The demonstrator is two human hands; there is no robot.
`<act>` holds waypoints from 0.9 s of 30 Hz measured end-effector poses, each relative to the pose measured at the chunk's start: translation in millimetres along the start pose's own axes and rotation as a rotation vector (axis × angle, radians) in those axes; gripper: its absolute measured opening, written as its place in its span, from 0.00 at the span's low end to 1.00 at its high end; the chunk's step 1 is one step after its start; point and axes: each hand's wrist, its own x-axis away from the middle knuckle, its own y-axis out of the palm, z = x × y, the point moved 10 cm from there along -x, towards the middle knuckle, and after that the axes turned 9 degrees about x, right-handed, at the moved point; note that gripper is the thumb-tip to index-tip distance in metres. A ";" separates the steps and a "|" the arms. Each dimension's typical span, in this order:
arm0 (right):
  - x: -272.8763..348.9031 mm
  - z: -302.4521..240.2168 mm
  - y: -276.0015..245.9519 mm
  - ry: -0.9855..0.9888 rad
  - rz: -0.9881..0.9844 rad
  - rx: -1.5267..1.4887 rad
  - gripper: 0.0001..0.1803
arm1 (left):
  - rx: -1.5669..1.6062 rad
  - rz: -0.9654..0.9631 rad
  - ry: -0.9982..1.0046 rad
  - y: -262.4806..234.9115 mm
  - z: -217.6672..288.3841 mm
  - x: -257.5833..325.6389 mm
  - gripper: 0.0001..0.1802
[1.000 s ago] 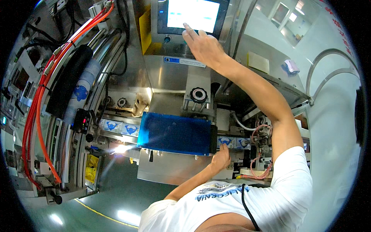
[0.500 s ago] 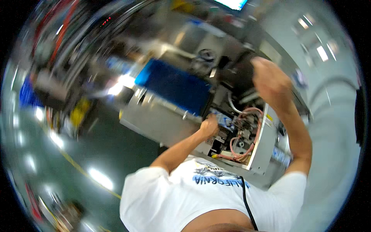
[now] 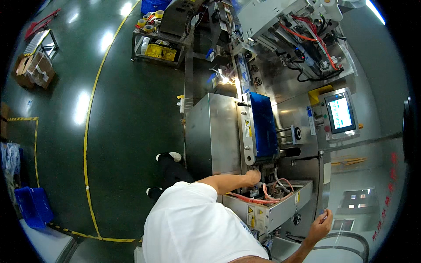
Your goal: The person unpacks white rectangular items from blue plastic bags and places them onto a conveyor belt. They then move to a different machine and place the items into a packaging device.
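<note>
My left hand (image 3: 253, 176) reaches from my white shirt into an open compartment (image 3: 280, 206) of a steel packaging machine. It lies curled against the orange and pink wires (image 3: 263, 199) just below a blue cover (image 3: 263, 125). What its fingers hold, if anything, is hidden. My right hand (image 3: 320, 224) hangs free at the lower right, beside the compartment's outer corner. Its fingers are loosely apart and touch nothing. A lit touch screen (image 3: 340, 113) sits on the machine's panel, well above that hand.
Red and orange cables (image 3: 315, 37) run over the machine's upper part. A cart with yellow bins (image 3: 158, 49) stands behind it. On the dark green floor are a yellow line (image 3: 87, 131), cardboard boxes (image 3: 37, 68) and a blue crate (image 3: 33, 207). My feet (image 3: 169, 157) stand by the machine.
My right hand has left the touch screen and dropped low beside the compartment. My head has swung, so the whole view is turned. The left hand stays at the wires.
</note>
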 end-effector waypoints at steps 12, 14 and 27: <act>70.9 18.6 -61.1 0.242 0.143 0.068 0.11 | -0.129 -0.088 0.080 -0.9 -13.4 -9.8 0.51; 91.0 20.3 -70.0 0.408 0.117 0.068 0.11 | -0.146 -0.002 0.150 -15.3 -25.2 -13.6 0.49; 96.2 29.8 -72.1 0.329 0.096 0.141 0.14 | -0.010 0.057 0.247 28.0 39.9 -3.1 0.20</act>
